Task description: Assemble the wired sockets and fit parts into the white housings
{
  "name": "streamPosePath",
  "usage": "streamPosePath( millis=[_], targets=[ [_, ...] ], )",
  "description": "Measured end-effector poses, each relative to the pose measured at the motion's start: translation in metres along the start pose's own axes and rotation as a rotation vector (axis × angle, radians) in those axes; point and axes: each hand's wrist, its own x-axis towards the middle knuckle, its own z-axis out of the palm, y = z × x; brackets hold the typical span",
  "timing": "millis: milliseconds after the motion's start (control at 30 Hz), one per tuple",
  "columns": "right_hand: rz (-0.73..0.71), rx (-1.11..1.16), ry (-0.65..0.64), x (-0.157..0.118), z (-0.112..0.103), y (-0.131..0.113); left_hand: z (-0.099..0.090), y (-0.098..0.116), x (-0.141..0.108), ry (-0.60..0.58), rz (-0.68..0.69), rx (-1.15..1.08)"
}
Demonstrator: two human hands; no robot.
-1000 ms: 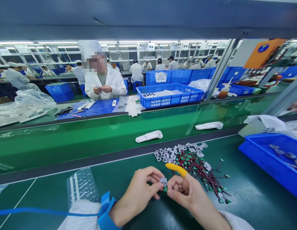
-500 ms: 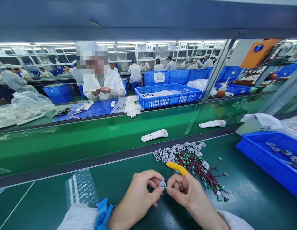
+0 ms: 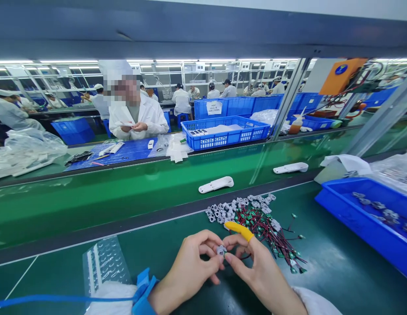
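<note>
My left hand (image 3: 192, 267) and my right hand (image 3: 252, 262) meet low in the middle of the view, fingertips pinching one small grey plastic part (image 3: 221, 250) between them. A yellow finger cot (image 3: 239, 230) covers my right index finger. Just behind my hands lies a heap of small grey plastic parts (image 3: 238, 206) and a tangle of red and black wires with green boards (image 3: 275, 240). A blue wrist strap (image 3: 142, 291) sits on my left wrist.
A clear blister tray (image 3: 105, 262) lies left of my hands. A blue bin (image 3: 370, 227) with parts stands at the right. Two white housings (image 3: 216, 184) (image 3: 290, 167) lie on the green conveyor belt (image 3: 92, 197). A person in white works across the belt beside a blue basket (image 3: 226, 131).
The green board end seen earlier between my fingers no longer shows; only the grey part does. My hands shifted slightly left, the white housings moved right on the belt.
</note>
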Motion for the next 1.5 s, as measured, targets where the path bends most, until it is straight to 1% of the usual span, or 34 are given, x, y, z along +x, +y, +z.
streamPosePath(
  millis=[133, 267, 333, 400, 433, 467, 500, 533, 567, 633, 667, 700, 733, 767, 800, 833, 900, 967, 1033, 1133, 1233, 1300, 1400, 1467, 1500],
  targets=[
    [-0.044, -0.033, -0.014, 0.0, -0.004, 0.001, 0.003, -0.002, 0.004, 0.003, 0.006, 0.027],
    [-0.113, -0.055, 0.036, -0.003, -0.001, 0.005, 0.009, -0.003, 0.008, 0.028, 0.014, 0.105],
    [-0.147, -0.066, 0.05, -0.002, 0.0, 0.008, 0.012, -0.003, 0.009, 0.02, 0.032, 0.159],
    [-0.184, -0.113, 0.044, 0.004, -0.006, 0.011, 0.011, -0.002, 0.011, 0.003, 0.081, 0.237],
    [-0.205, -0.172, 0.074, 0.008, -0.014, 0.012, 0.009, -0.002, 0.014, -0.004, 0.119, 0.286],
    [-0.22, -0.268, 0.147, 0.012, -0.026, 0.014, 0.006, -0.002, 0.017, -0.004, 0.163, 0.341],
    [-0.222, -0.404, 0.259, 0.016, -0.042, 0.017, 0.003, -0.003, 0.021, 0.002, 0.208, 0.402],
    [-0.209, -0.568, 0.408, 0.02, -0.062, 0.02, -0.001, -0.005, 0.025, 0.013, 0.249, 0.465],
    [-0.159, -0.757, 0.579, 0.022, -0.084, 0.023, -0.006, -0.007, 0.03, 0.029, 0.285, 0.529],
    [0.01, -1.065, 0.82, 0.022, -0.129, 0.03, -0.013, -0.012, 0.041, 0.06, 0.335, 0.646],
    [0.102, -1.149, 0.932, 0.021, -0.149, 0.034, -0.016, -0.015, 0.045, 0.072, 0.353, 0.696],
    [0.181, -1.2, 1.0, 0.02, -0.164, 0.038, -0.018, -0.017, 0.049, 0.08, 0.365, 0.738],
    [0.266, -1.235, 1.003, 0.019, -0.174, 0.042, -0.02, -0.02, 0.053, 0.084, 0.373, 0.773],
    [0.329, -1.25, 0.958, 0.019, -0.179, 0.046, -0.021, -0.022, 0.056, 0.084, 0.379, 0.801],
    [0.369, -1.255, 0.869, 0.02, -0.177, 0.049, -0.021, -0.024, 0.059, 0.082, 0.381, 0.823],
    [0.39, -1.252, 0.759, 0.023, -0.171, 0.052, -0.021, -0.025, 0.061, 0.078, 0.382, 0.838],
    [0.372, -1.234, 0.563, 0.031, -0.15, 0.058, -0.022, -0.026, 0.063, 0.072, 0.38, 0.852],
    [0.349, -1.234, 0.44, 0.04, -0.128, 0.062, -0.022, -0.027, 0.063, 0.07, 0.373, 0.847],
    [0.357, -1.244, 0.361, 0.046, -0.114, 0.063, -0.023, -0.027, 0.062, 0.073, 0.36, 0.832],
    [0.374, -1.231, 0.304, 0.048, -0.108, 0.063, -0.024, -0.028, 0.06, 0.076, 0.329, 0.814],
    [0.369, -1.175, 0.282, 0.047, -0.112, 0.062, -0.026, -0.028, 0.058, 0.077, 0.291, 0.801],
    [0.358, -1.115, 0.296, 0.047, -0.116, 0.061, -0.027, -0.027, 0.057, 0.087, 0.277, 0.794],
    [0.328, -0.957, 0.344, 0.048, -0.115, 0.056, -0.028, -0.026, 0.053, 0.092, 0.288, 0.775],
    [0.28, -0.787, 0.345, 0.047, -0.107, 0.05, -0.026, -0.025, 0.051, 0.073, 0.299, 0.756],
    [0.244, -0.685, 0.323, 0.046, -0.1, 0.046, -0.025, -0.025, 0.051, 0.061, 0.298, 0.744]
  ],
)
